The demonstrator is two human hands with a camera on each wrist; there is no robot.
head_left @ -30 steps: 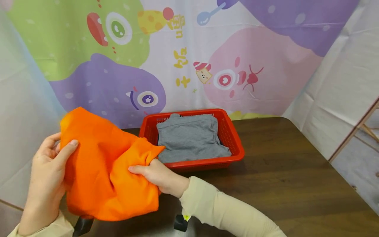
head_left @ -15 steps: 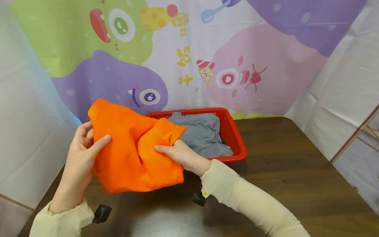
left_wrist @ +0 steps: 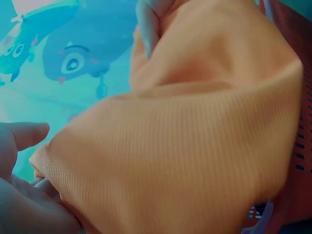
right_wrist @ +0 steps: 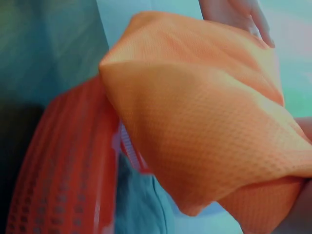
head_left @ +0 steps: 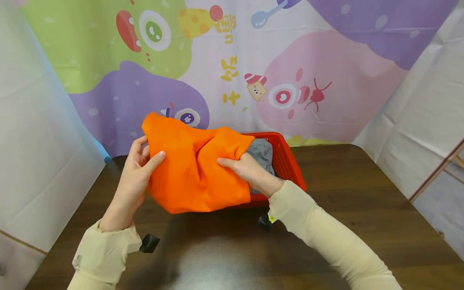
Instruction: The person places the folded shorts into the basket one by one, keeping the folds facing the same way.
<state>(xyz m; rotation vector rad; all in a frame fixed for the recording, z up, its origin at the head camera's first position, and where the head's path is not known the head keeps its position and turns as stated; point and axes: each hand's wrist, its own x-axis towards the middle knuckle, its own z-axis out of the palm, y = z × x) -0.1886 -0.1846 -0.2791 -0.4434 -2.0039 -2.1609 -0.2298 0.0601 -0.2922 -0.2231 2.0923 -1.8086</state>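
An orange cloth (head_left: 185, 173), folded and with a fine ribbed weave, hangs between both hands above the table. My left hand (head_left: 128, 185) holds its left edge, thumb on the near face and fingers behind. At the opposite side, my right hand (head_left: 253, 171) pinches the fabric, thumb in front and the other fingers hidden by cloth. Behind it stands a red plastic basket (head_left: 290, 165), partly covered from view. A folded grey garment (head_left: 262, 151) lies in the basket. In the right wrist view, the cloth (right_wrist: 195, 112) overhangs the basket's slotted wall (right_wrist: 63, 161).
The brown wooden table (head_left: 348, 209) has a rounded far right corner. A cartoon-printed curtain (head_left: 232, 117) hangs along its back edge, and white sheets (head_left: 40, 133) close off the sides.
Both hands have carried the orange cloth right and up, from left of the basket to in front of it. The cloth now hides much of the basket and grey garment.
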